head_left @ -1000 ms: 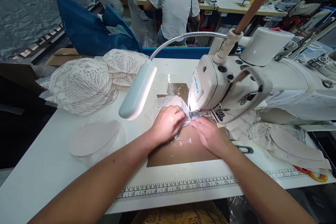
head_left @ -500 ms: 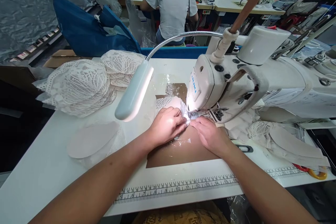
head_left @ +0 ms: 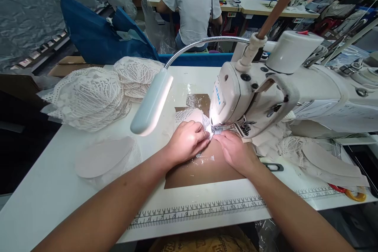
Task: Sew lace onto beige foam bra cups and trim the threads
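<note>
A white lace piece (head_left: 189,115) with a pale pink panel lies under the needle end of the white sewing machine (head_left: 228,94). My left hand (head_left: 188,141) is closed, with thumb and fingers pinching the lace piece's near edge just left of the presser foot (head_left: 215,129). My right hand (head_left: 236,150) sits to the right of the foot, fingers pressed together on the edge of the same piece. Both sets of fingertips are close to the needle area, which is bright with glare. Brown sheet (head_left: 203,175) covers the table beneath my hands.
Stacked lace pieces (head_left: 91,96) stand at the back left, with pale oval pieces (head_left: 104,157) nearer. A lamp (head_left: 152,102) hangs over the table. To the right lie more lace pieces (head_left: 327,161), thread snips (head_left: 274,167) and orange-handled scissors (head_left: 354,195). Beyond, a person (head_left: 193,8) sits facing away.
Both hands keep nearly the same place and grip at the needle. The view has shifted very slightly; little else differs.
</note>
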Demonstrator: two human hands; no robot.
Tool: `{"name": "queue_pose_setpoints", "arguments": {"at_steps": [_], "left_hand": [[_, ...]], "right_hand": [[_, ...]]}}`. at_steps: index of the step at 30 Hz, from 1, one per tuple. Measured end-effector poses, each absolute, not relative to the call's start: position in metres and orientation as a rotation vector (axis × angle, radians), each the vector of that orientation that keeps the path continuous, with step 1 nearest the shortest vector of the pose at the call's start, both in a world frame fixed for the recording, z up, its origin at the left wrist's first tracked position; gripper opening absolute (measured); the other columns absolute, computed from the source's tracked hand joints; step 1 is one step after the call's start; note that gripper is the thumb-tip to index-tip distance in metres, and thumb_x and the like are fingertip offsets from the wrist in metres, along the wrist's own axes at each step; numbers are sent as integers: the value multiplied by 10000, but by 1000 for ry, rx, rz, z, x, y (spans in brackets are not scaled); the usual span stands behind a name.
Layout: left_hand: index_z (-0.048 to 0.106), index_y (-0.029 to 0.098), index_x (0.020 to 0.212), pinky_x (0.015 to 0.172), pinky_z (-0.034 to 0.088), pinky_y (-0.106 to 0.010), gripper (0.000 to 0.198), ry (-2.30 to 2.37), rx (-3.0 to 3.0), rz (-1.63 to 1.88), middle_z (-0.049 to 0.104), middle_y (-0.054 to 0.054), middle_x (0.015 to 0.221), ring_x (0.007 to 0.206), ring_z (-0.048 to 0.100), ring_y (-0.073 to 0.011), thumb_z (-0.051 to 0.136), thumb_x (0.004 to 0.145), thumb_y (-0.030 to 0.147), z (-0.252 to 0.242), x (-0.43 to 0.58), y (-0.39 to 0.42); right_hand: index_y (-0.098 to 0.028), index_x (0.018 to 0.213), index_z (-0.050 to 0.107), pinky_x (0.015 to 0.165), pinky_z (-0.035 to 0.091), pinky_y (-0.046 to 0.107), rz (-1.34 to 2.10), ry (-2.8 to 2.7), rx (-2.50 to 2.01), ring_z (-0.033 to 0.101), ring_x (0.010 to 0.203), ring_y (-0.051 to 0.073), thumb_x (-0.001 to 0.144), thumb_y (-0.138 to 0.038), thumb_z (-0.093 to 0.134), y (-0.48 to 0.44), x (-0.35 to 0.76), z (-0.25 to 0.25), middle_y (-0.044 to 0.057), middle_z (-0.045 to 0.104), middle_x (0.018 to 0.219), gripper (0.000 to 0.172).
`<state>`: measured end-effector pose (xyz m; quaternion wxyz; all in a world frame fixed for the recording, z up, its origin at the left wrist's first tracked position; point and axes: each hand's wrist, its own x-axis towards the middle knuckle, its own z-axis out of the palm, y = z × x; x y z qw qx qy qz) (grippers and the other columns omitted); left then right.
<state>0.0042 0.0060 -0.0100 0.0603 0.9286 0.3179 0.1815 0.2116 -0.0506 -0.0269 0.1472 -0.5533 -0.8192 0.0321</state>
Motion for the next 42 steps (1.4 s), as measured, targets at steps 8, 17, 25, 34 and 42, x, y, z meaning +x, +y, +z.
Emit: {"name": "queue_pose_setpoints", "arguments": {"at_steps": [8,17,25,34,42], "left_hand": [[716,199,886,628,329,-314,283,821,2898,537,548,-44,730,685,473,-162,467,962,309,-9,4,2],[701,181,1000,799,443,-348,248,704,2819,565,664,-90,1095,954,566,-207,471,965,265,-9,2,3],[684,179,1063,832,468,-350,268,723,2866,542,689,-69,1142,976,591,-197,433,982,224,-12,2,1],[677,150,1095,802,467,-374,283,863,2848,577,675,-89,1160,917,564,-224,453,959,255,-11,2,5],[649,149,1085,894,439,-442,273,1041,2825,574,631,-123,1176,1057,535,-294,463,931,276,-10,0,7]], "right_hand": [[-277,1208,624,786,468,298,55,-2325,-1592,595,891,212,869,-115,475,-53,208,-24,60,683,939,404],[-246,1159,657,774,459,302,74,-2363,-1580,593,914,219,854,-99,467,-53,207,-30,64,681,910,388],[-211,1116,668,763,451,283,35,-2373,-1557,592,924,214,852,-62,458,-55,204,-25,75,682,938,369],[-266,1170,660,717,437,257,50,-2351,-1586,592,856,193,889,-111,465,-55,206,-26,53,673,855,375],[-260,1148,663,722,446,261,67,-2339,-1555,621,877,188,911,-138,456,-55,206,-19,44,696,876,338]]}}
